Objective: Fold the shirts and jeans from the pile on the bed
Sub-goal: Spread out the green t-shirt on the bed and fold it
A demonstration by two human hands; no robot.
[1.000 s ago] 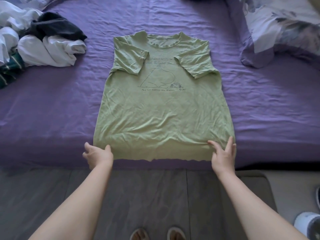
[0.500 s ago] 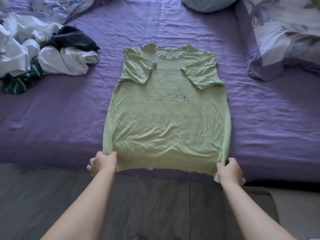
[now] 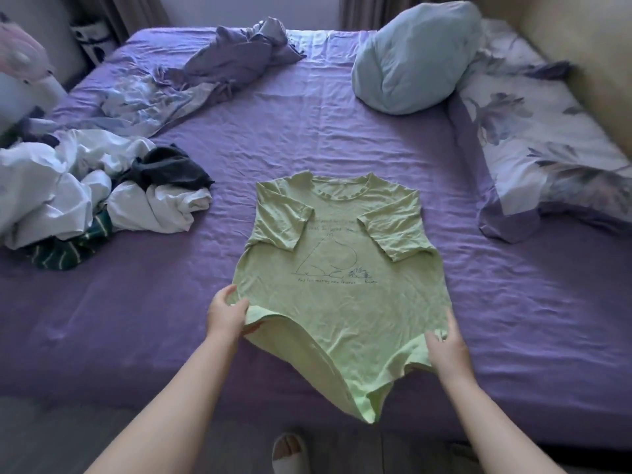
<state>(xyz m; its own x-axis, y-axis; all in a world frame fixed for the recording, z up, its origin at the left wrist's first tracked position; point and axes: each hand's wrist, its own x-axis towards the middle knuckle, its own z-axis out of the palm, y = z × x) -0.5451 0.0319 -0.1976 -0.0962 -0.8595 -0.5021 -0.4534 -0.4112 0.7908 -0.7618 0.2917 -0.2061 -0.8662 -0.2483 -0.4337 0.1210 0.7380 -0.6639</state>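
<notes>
A light green T-shirt (image 3: 342,268) lies face up on the purple bed (image 3: 136,302), both sleeves folded in over the chest. Its lower part is lifted off the sheet and sags in the middle toward the bed's near edge. My left hand (image 3: 225,314) pinches the hem's left corner. My right hand (image 3: 444,347) grips the hem's right corner, fingers over the cloth. The pile of clothes (image 3: 85,196), white, black and green-striped, sits on the bed's left side.
A light blue pillow (image 3: 410,59) lies at the far centre-right. A floral pillow (image 3: 547,159) lines the right side. A crumpled floral duvet (image 3: 191,80) spreads at the far left. The floor and a slippered foot (image 3: 289,453) are below the bed edge.
Both hands have closed on the hem corners and lifted them up and forward over the shirt. The hem's middle now sags between them. The view has tilted up the bed.
</notes>
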